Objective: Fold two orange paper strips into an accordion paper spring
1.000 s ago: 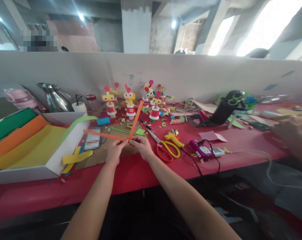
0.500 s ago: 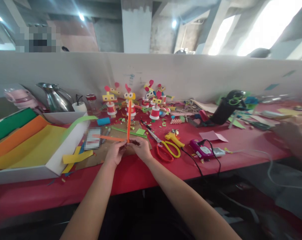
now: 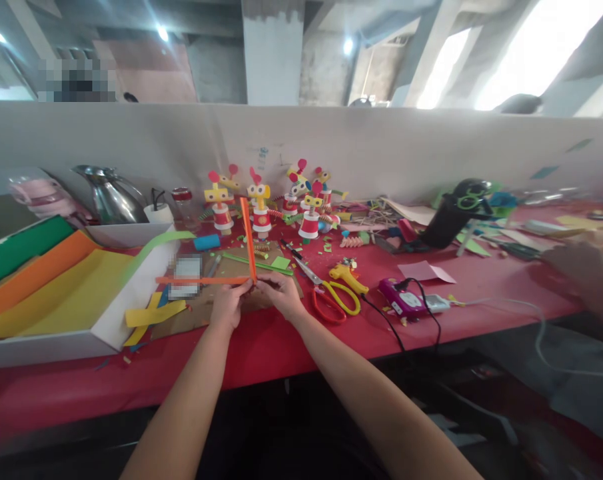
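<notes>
Two orange paper strips meet at a corner between my hands. One strip rises upright with a slight lean to the left; the other reaches left above the cardboard. My left hand pinches the corner from the left. On the right, my right hand has its fingers closed on the same corner. Behind them stand several paper-cup figures with red cups and yellow heads. Right of my hands lie scissors with red and yellow handles and a yellow glue gun.
A white box with coloured paper sits at left, beside yellow strips. A purple power socket with cables, a black holder and paper scraps lie right. Another person's hand shows at the far right.
The upright orange strip has tipped to the left. The other strip now extends farther left and lies more level. Both hands have stayed nearly in place.
</notes>
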The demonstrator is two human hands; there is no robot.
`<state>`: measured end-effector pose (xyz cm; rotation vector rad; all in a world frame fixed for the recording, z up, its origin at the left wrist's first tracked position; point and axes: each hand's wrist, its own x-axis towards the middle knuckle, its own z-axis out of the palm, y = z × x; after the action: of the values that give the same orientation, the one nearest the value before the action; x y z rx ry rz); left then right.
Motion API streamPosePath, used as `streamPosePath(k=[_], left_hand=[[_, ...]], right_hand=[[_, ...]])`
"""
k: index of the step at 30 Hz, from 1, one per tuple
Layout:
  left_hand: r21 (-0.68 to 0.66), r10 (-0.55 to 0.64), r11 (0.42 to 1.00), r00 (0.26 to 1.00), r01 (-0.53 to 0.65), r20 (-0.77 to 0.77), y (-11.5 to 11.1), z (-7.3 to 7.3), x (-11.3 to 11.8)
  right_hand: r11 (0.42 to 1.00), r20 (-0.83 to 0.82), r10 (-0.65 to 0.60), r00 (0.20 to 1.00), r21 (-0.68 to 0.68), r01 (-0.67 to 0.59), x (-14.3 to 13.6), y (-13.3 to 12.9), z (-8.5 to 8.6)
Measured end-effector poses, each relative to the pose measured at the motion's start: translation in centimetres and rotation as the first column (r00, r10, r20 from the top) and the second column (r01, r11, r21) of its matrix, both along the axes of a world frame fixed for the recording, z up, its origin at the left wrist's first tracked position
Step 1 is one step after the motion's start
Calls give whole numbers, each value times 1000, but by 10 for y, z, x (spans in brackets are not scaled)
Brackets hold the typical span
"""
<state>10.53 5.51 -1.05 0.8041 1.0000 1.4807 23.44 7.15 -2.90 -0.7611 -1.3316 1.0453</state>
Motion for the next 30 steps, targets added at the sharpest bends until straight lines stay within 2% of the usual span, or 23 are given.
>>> streamPosePath(k=[6, 13, 18, 22, 26, 30], left_hand=[[27, 17, 1000, 999, -16, -43, 3, -5, 1], [47, 95, 995, 989, -90, -110, 3, -11, 4], [69, 101, 994, 965, -86, -244, -3, -4, 5], [35, 134, 991, 919, -131, -370, -8, 7, 5], [31, 140, 990, 912, -139, -385, -11, 12, 5], [42, 139, 990, 911, -134, -388, -9, 8, 5]], right_hand=[[990, -122, 45, 991, -124, -60, -1, 0, -1], [987, -128, 59, 990, -142, -77, -4, -1, 0], [985, -111, 22, 994, -170, -41, -1, -2, 3], [979, -140, 16, 990, -200, -44, -1, -1, 2], [974, -166, 10, 986, -223, -47, -2, -1, 0], [972, -170, 6, 986, -231, -45, -1, 0, -1]])
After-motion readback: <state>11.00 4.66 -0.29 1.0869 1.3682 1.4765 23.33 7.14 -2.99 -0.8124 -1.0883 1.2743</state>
